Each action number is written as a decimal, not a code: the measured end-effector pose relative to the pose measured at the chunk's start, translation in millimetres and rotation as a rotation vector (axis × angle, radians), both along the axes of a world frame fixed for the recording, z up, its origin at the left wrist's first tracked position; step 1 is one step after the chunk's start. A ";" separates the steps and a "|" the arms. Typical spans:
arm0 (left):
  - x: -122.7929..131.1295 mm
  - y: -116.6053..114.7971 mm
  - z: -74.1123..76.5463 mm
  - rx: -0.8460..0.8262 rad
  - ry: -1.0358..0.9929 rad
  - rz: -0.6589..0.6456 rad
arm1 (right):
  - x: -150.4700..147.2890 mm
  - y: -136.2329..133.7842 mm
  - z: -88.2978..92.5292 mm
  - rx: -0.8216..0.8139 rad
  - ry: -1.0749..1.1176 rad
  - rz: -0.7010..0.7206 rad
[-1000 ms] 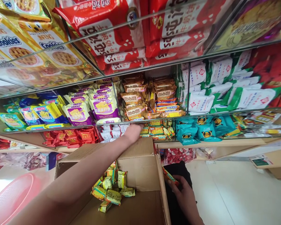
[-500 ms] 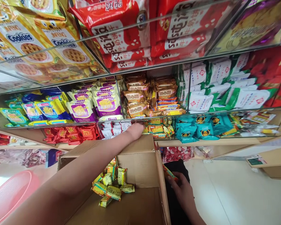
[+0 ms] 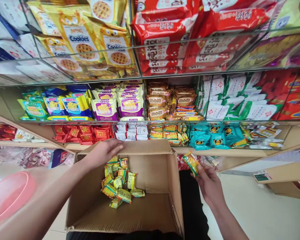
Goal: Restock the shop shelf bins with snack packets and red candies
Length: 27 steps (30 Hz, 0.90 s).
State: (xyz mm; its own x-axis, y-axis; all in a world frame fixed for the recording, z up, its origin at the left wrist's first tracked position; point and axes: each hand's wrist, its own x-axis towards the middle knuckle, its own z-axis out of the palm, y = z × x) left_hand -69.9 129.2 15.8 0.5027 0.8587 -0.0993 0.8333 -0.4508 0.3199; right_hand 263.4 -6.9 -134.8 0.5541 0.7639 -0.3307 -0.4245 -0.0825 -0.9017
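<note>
An open cardboard box [image 3: 153,213] stands tilted before me, with several small yellow-green wrapped snack packets [image 3: 118,182] lying toward its left side. Over the box's back left rim is my left hand [image 3: 107,151], its fingers loosely bent and apart from the thumb, nothing seen in them. To the right of the box, my right hand [image 3: 210,180] pinches a yellow and orange snack packet [image 3: 191,163] between thumb and fingers. Similar yellow packets [image 3: 168,131] fill a compartment of the low shelf behind the box.
Teal packets [image 3: 210,136], white packets [image 3: 131,131] and red packets [image 3: 82,133] share the low shelf. Above are soda biscuits [image 3: 105,108], brown packets [image 3: 158,106] and bags of cookies [image 3: 86,46] behind glass edges. A pink basket [image 3: 12,196] stands at left.
My left hand has drawn back from the shelf to the box's left rim. My right hand has risen with its packet from beside the box. The view has shifted left.
</note>
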 end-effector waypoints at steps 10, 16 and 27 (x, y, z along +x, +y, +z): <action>-34.4 -25.0 -33.6 0.275 0.137 0.200 | -9.0 113.1 20.1 0.117 -0.409 0.191; -33.8 -28.8 -38.2 0.347 0.190 0.193 | -30.8 175.0 18.6 0.170 -0.836 0.371; -31.3 -28.0 -41.4 0.370 0.201 0.196 | -38.5 197.4 16.3 0.078 -0.987 0.416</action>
